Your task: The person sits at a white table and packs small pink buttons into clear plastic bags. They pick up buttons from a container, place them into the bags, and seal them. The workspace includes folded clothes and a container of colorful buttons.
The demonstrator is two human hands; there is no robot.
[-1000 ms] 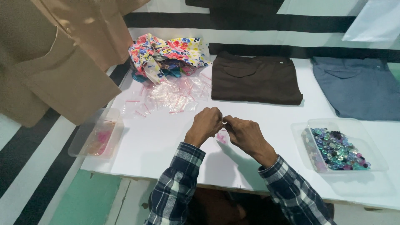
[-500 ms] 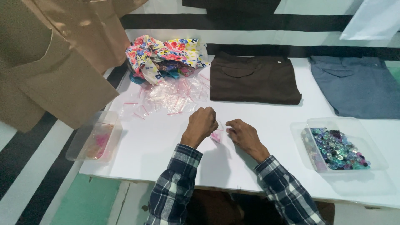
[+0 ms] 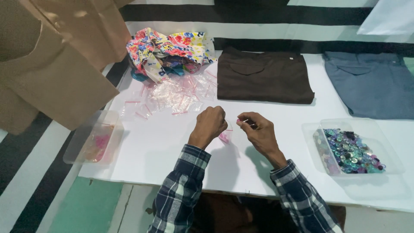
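The right hand (image 3: pixel 258 131) has been raised again; a small bag (image 3: pixel 225 134) with pink contents is pinched by both hands, left hand (image 3: pixel 211 123) fisted; empty bags (image 3: pixel 172 92) remain beyond it.

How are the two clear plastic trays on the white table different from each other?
The left tray sits at the table's left edge and holds only a few pink pieces; the right tray sits near the right side and holds a thick heap of blue, green and purple beads. The left tray overhangs the table edge, while the right tray rests fully on it. Both are clear, shallow and rectangular.
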